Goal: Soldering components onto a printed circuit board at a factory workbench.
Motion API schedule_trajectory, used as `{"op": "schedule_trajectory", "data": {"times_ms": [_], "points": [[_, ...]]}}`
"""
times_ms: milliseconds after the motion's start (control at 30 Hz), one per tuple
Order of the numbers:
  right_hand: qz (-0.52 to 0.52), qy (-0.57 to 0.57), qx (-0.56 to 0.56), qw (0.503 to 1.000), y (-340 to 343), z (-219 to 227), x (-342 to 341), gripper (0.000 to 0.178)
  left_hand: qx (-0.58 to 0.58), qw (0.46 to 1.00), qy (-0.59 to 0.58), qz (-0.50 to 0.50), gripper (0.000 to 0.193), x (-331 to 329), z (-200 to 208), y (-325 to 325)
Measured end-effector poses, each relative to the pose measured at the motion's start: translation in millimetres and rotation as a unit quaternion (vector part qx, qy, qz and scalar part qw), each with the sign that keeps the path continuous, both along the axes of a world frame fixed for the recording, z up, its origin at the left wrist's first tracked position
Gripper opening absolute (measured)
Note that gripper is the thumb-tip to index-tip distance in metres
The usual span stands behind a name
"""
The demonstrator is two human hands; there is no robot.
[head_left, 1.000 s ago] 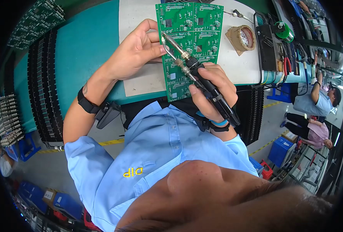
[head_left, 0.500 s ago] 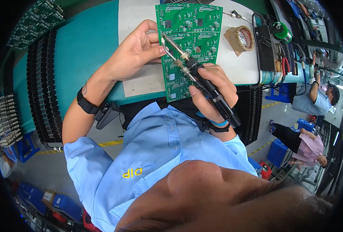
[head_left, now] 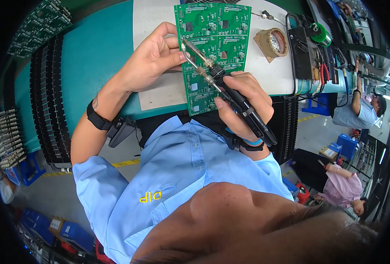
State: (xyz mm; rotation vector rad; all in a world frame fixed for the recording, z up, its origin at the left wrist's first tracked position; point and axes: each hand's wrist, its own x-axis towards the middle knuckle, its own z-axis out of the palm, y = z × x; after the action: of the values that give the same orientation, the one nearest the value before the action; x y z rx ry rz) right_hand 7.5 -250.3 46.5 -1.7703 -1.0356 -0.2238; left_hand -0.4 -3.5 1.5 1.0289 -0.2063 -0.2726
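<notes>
A green circuit board panel (head_left: 233,27), divided into repeated sections with chips and connectors, is held tilted over the workbench. My left hand (head_left: 156,59) grips its left edge, thumb on the front and fingers partly hidden behind. A black soldering iron (head_left: 243,105) with a thin metal feed tube beside its barrel lies in my right hand (head_left: 247,99), fingers wrapped round the handle. Its tip meets or nearly meets the board's left edge close to my left thumb; actual contact is too small to tell.
White paper (head_left: 153,94) covers part of the green bench mat (head_left: 100,57). To the right stand a round brown tip-cleaning pot (head_left: 272,42), a green solder spool (head_left: 320,35) and red-handled pliers (head_left: 324,74). Black slotted racks (head_left: 50,101) flank the left side. Two other people are at the right.
The board and the iron have shifted very slightly left; both hands keep their holds. In the background at right, a person in pink has moved nearer the lower edge.
</notes>
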Motion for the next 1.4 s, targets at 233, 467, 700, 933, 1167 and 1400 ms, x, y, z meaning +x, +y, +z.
{"op": "schedule_trajectory", "data": {"times_ms": [233,467,700,933,1167,1400], "points": [[0.002,0.001,0.005,1.000,-2.6,-0.5,-1.5,0.044,0.004,1.000,0.006,0.006,0.032,-0.3,-0.5,-0.8],[-0.030,-0.014,0.021,0.999,-29.4,0.0,3.0,0.045,0.018,1.000,0.015,0.013,0.035,-0.6,4.4,0.2],[-0.365,0.018,0.069,0.928,-72.9,-48.9,31.8,0.048,0.036,0.997,0.054,0.031,0.039,2.2,8.1,-2.0],[-0.352,0.119,0.044,0.927,-82.6,-58.9,41.2,0.054,0.034,0.997,0.063,0.040,0.039,-0.2,8.1,-2.2],[-0.359,0.054,0.055,0.930,-82.8,-52.6,54.5,0.053,0.018,0.997,0.062,0.033,0.040,1.4,7.2,-2.4],[-0.315,-0.076,-0.036,0.945,-83.3,-41.4,99.3,0.053,0.016,0.997,0.064,0.033,0.041,1.5,7.6,-1.3]]}}
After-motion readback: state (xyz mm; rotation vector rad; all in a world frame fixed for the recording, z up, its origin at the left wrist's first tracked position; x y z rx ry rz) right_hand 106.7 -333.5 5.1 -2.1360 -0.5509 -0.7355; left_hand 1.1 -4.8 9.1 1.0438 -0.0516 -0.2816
